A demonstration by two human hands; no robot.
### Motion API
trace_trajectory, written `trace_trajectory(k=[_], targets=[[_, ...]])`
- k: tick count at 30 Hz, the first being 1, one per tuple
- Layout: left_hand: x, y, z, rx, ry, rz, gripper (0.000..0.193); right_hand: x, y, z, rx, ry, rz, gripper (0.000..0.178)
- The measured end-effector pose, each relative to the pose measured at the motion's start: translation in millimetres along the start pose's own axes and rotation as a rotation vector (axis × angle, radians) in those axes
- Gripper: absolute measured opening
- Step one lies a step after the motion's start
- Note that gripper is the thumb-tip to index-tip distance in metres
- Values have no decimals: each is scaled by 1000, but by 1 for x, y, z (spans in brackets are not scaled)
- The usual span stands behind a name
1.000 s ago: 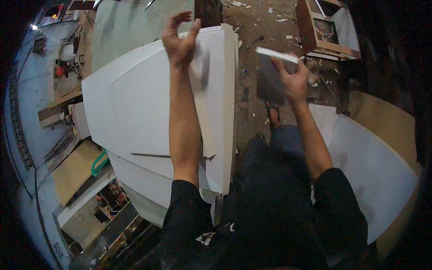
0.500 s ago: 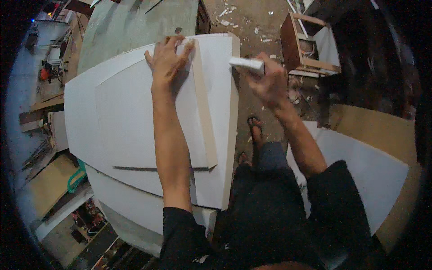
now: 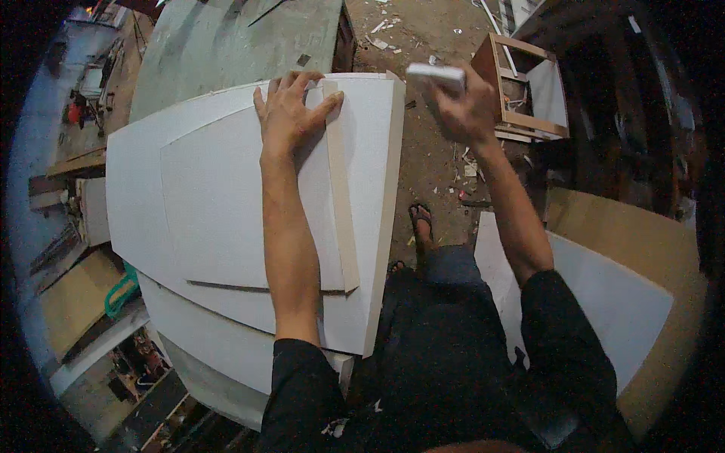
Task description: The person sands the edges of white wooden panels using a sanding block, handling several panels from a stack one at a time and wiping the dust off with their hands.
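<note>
A smaller white panel [image 3: 219,189] with a beige strip along its right edge [image 3: 341,204] lies on a larger white board [image 3: 370,174]. My left hand [image 3: 293,113] rests on the smaller panel's far right corner, fingers spread near its far edge and thumb reaching across the strip. Raised beyond the board's right side, my right hand [image 3: 470,106] grips a white rectangular block [image 3: 436,75]. Motion blurs the block, and my fingers hide part of it, so its exact kind is unclear.
A greenish worktable [image 3: 234,60] extends beyond the boards. An open wooden frame cabinet [image 3: 529,90] stands at the far right on a floor littered with scraps. White and brown sheets [image 3: 604,287] lean at my right. A green hose-like loop [image 3: 121,294] hangs at left.
My right hand with the white block has moved farther away and slightly right, off the board's edge. The left hand stays at the panel's corner, its thumb spread wider.
</note>
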State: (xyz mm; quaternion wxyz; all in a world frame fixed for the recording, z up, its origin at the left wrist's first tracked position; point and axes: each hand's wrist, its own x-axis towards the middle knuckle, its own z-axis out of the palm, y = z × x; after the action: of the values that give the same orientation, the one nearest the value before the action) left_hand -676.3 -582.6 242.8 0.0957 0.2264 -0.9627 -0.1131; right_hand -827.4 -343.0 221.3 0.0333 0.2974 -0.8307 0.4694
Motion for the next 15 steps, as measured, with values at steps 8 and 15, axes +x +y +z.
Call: trace_trajectory(k=[8, 15], targets=[[2, 3, 4, -28, -25, 19, 51, 23, -15, 16, -160, -51, -90, 31], [7, -2, -3, -1, -8, 3, 51, 8, 7, -29, 152, -71, 94, 27]])
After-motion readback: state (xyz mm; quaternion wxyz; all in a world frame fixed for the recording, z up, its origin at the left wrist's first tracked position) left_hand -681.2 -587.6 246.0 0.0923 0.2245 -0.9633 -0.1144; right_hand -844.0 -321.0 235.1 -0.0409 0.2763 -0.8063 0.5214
